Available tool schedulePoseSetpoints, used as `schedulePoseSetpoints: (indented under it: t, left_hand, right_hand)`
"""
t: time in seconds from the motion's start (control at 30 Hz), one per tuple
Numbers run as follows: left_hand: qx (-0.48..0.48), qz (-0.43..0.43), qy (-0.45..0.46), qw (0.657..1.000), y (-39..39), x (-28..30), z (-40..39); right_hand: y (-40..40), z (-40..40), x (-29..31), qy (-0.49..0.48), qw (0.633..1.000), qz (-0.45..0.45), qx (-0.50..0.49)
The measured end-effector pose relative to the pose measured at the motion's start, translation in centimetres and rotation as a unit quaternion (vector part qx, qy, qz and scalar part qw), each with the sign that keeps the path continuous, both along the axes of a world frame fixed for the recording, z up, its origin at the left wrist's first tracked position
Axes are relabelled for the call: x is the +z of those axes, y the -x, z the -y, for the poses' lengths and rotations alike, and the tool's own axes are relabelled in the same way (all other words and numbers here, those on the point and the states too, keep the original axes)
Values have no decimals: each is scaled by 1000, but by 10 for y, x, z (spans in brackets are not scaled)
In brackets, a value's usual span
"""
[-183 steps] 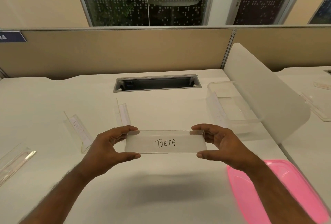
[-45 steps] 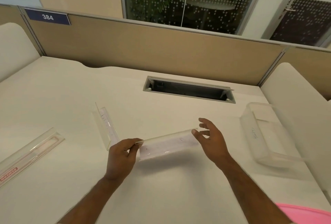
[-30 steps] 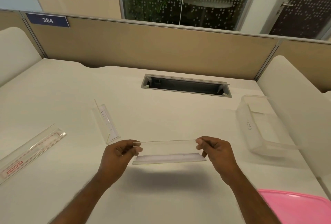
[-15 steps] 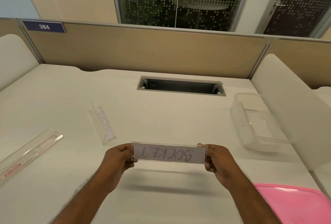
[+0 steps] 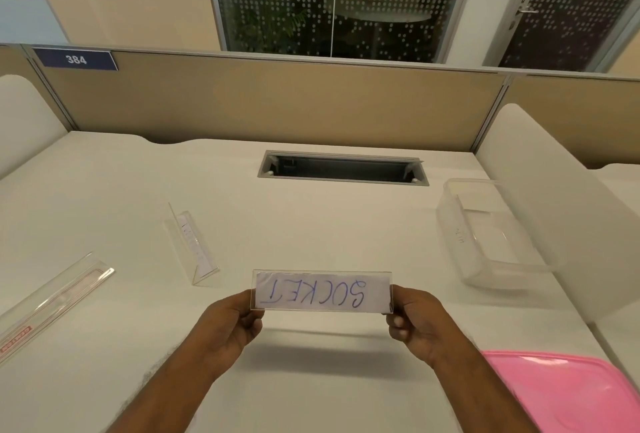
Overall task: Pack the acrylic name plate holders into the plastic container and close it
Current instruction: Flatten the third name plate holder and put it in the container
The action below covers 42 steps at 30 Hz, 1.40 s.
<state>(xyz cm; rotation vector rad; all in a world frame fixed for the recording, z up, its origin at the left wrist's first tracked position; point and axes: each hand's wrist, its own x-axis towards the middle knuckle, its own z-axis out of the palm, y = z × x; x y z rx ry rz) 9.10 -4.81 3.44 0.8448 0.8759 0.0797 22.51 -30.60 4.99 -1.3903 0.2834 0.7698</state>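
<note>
The surface (image 5: 104, 190) is a pale cream desk, closed off at the back by a tan partition (image 5: 277, 103) carrying a blue tag (image 5: 75, 59) marked 384; behind it stand dotted glass panes (image 5: 332, 3), and a grey cable slot (image 5: 343, 168) is cut into the desk near the back.

Going left to right, I count three clear name plate holders in the open. One long holder (image 5: 52, 301) lies flat at the far left with a red label at its near end. One tent-shaped holder (image 5: 192, 245) stands further in. The third holder (image 5: 323, 291) is in my own grip, raised above the surface — my left hand (image 5: 232, 325) pinches its left end, my right hand (image 5: 420, 323) its right end, and its paper reads SOCKET upside down to me.

On the right stands one clear plastic container (image 5: 485, 235), open, with what looks like a holder inside it — faint writing shows through the wall. One pink lid (image 5: 568, 394) lies at the near right corner.
</note>
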Motion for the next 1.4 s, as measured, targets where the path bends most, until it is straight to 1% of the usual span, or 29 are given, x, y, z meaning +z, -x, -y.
schedulePoseSetpoints:
  t: [0.1, 0.17, 0.27, 0.37, 0.43, 0.53, 0.7, 0.8, 0.87, 1.03, 1.1, 1.17, 1.27, 1.4]
  left_hand:
    - [11, 6, 14, 1000, -1, -4, -1]
    - [19, 29, 31, 999, -3, -6, -2]
    - [40, 69, 71, 994, -4, -6, -6]
    - [51, 68, 56, 995, -7, -4, -2]
    - [30, 52, 22, 998, -9, -1, 9]
    - [-49, 41, -45, 997, -12, 11, 36]
    - [-148, 44, -185, 970, -24, 36, 69]
    - [-131, 23, -246, 960, -29, 37, 78]
    - [-116, 12, -270, 956, -30, 34, 79]
    - [-119, 36, -271, 954, -31, 26, 73]
    - [-122, 39, -283, 950, -29, 25, 69]
    - [-130, 38, -318, 938, -27, 26, 63]
    - [-132, 22, -389, 911, -24, 29, 49]
    - [-137, -6, -486, 863, -19, 31, 29]
  right_hand:
    - [2, -2, 0, -5, 1000, 0, -4]
    - [2, -3, -2, -16, 1000, 2, -10]
    - [3, -6, -6, -28, 998, 4, -53]
    - [5, -11, -10, -40, 995, 5, -91]
    - [10, -14, -12, -59, 994, 4, -94]
    - [19, -22, -16, -83, 994, 4, -71]
    - [33, -34, -21, -67, 998, 18, -11]
    - [38, -38, -21, -54, 998, 22, 13]
    - [40, -38, -21, -42, 998, 31, 28]
    - [44, -39, -17, -20, 997, 45, 66]
    - [44, -37, -15, 4, 994, 62, 91]
    - [43, -36, -14, 34, 990, 88, 103]
    - [38, -30, -13, 69, 987, 124, 81]
    - [27, -23, -6, 75, 978, 190, 50]
